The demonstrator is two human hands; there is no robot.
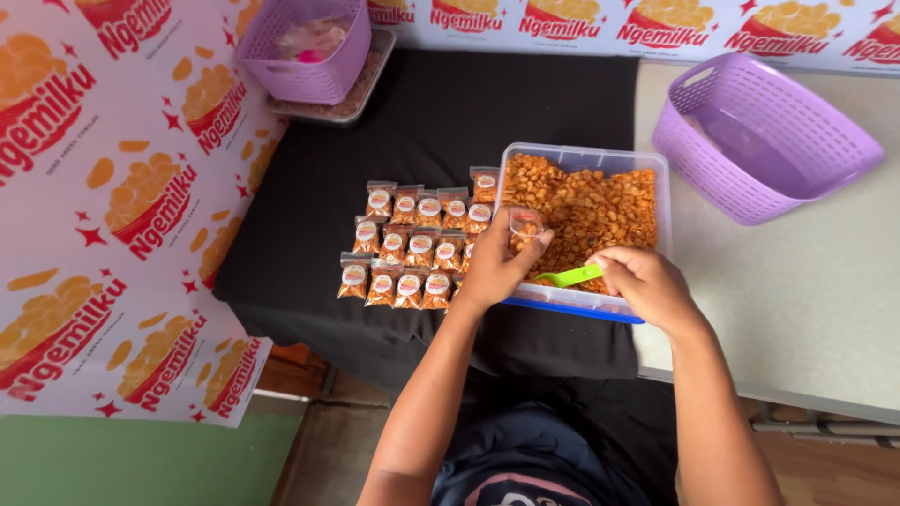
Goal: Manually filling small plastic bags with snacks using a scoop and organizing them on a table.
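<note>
Nearest to us, our two forearms reach up from a dark shirt toward a clear plastic tub [656, 187] with a blue base edge, heaped with orange-brown snack pieces [591, 211]. Our left hand [497, 267] is closed around a small clear bag [525, 225], held upright at the tub's near left corner, thumb and fingers pinching its sides. Our right hand [647, 286] grips the handle of a green scoop [570, 276], whose bowl lies low in the snacks along the tub's near wall, just beside the bag.

Left of the tub, touching it, filled small packets [412, 248] with round labels lie in three rows on a black cloth [422, 122] that covers this part of the surface. To the right, on bare pale surface [797, 281], a purple basket [764, 136] sits tilted, well apart from our hands. At the far left corner a second purple basket [305, 47] rests on a metal tray [370, 80]. Printed red-and-orange sheets [112, 215] hang at left and along the back.
</note>
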